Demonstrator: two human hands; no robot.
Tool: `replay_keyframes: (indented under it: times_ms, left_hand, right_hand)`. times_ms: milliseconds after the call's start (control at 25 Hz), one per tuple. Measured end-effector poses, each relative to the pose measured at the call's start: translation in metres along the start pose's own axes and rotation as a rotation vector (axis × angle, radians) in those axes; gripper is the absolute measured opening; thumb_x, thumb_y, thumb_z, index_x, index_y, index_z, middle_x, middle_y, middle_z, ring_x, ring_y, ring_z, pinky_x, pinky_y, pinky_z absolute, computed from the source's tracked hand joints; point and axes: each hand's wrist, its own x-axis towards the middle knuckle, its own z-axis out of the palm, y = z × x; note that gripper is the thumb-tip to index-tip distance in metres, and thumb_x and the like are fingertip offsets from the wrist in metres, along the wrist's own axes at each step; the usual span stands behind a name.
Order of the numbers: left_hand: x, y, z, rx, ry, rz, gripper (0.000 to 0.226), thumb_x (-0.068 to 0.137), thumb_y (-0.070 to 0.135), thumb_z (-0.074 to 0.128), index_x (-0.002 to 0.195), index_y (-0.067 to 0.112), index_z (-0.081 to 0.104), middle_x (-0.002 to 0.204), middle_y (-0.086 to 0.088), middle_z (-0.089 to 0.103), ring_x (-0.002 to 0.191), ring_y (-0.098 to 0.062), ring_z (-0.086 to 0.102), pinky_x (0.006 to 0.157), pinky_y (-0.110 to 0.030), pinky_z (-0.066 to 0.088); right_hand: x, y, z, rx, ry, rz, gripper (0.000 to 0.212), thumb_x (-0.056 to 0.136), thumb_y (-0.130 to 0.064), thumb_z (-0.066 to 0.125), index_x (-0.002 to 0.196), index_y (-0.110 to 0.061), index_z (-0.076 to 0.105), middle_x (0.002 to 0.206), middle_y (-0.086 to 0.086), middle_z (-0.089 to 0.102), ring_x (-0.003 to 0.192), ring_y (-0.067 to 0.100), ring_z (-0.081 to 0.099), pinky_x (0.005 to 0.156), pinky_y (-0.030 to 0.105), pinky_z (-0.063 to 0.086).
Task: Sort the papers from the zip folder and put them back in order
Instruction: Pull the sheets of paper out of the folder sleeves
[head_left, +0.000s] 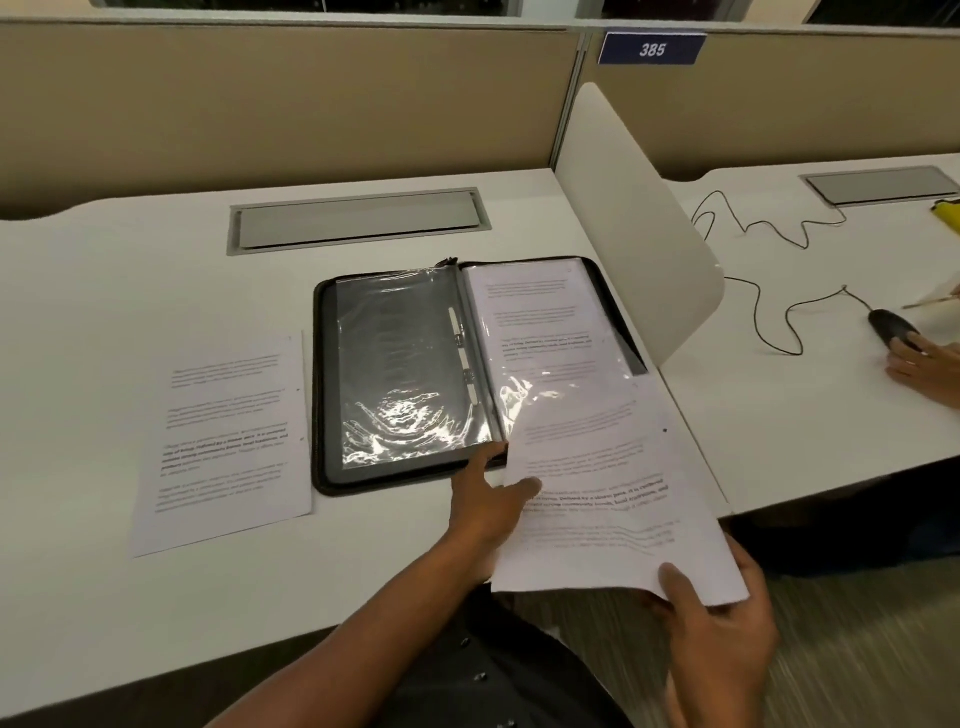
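Zip folder (327, 395) lies open flat on the white table (104, 270), approx. mid-table. Its left side shows a clear sleeve (400, 364) that looks empty (glare makes it hard to be sure). Right side still carries at least one printed page (535, 322) inside plastic.

One loose sheet (223, 441) is already out, lying flat on the table just left of the folder, text side up, touching nothing else.

A second sheet (597, 499) is in hand, over the folder's lower right corner and the table edge, tilted toward the camera. Right hand (722, 618) grips its near bottom edge w/ thumb on top and fingers curled under. Left hand (488, 499) sits at the folder's bottom edge near the spine, fingers mostly straight, thumb laid on the sheet's left margin; can't tell whether the fingers are pressing on the sleeve or just resting there.

Judgement: early-to-middle stage. Looks like pages are being taken out; one is set aside, one is in transit, more remain in the folder. No ordering visible yet (text too blurred to read page nos.), and re-inserting plus zipping are all still to do.

Next seat over: another person's hand (924, 358) on a black mouse (891, 325), beyond the divider (623, 218).
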Motion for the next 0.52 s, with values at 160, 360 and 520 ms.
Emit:
replay_keyframes:
  times_ms: [160, 360, 520]
  left_hand:
    - [-0.032, 0.023, -0.039, -0.353, -0.279, -0.249, 0.068, 0.083, -0.016, 0.065, 0.135, 0.026, 0.051, 0.115, -0.021, 0.070, 0.099, -0.040, 0.070, 0.082, -0.054, 0.059]
    - [-0.074, 0.032, -0.105, -0.265, -0.272, -0.005, 0.055, 0.085, -0.016, 0.062, 0.127, 0.021, 0.064, 0.118, -0.008, 0.072, 0.105, -0.036, 0.070, 0.081, -0.048, 0.060]
    - [-0.089, 0.030, -0.172, -0.160, -0.026, 0.238, 0.055, 0.083, -0.011, 0.069, 0.124, 0.026, 0.067, 0.119, -0.002, 0.071, 0.104, -0.028, 0.070, 0.084, -0.043, 0.060]
  right_hand:
    - [-0.041, -0.027, -0.008, -0.140, -0.179, -0.042, 0.100, 0.072, 0.022, 0.072, 0.138, -0.047, 0.044, 0.123, 0.003, 0.065, 0.102, 0.018, 0.067, 0.074, 0.049, 0.061]
    - [-0.028, -0.039, -0.013, 0.409, -0.724, 0.666, 0.092, 0.097, -0.056, 0.050, 0.154, -0.002, 0.002, 0.161, 0.024, 0.000, 0.150, 0.043, 0.007, 0.120, 0.060, 0.006]
    - [-0.035, -0.018, 0.042, -0.221, -0.841, 0.222, 0.020, 0.093, -0.024, 0.065, 0.107, -0.022, 0.079, 0.119, 0.014, 0.072, 0.099, 0.025, 0.073, 0.076, 0.038, 0.060]
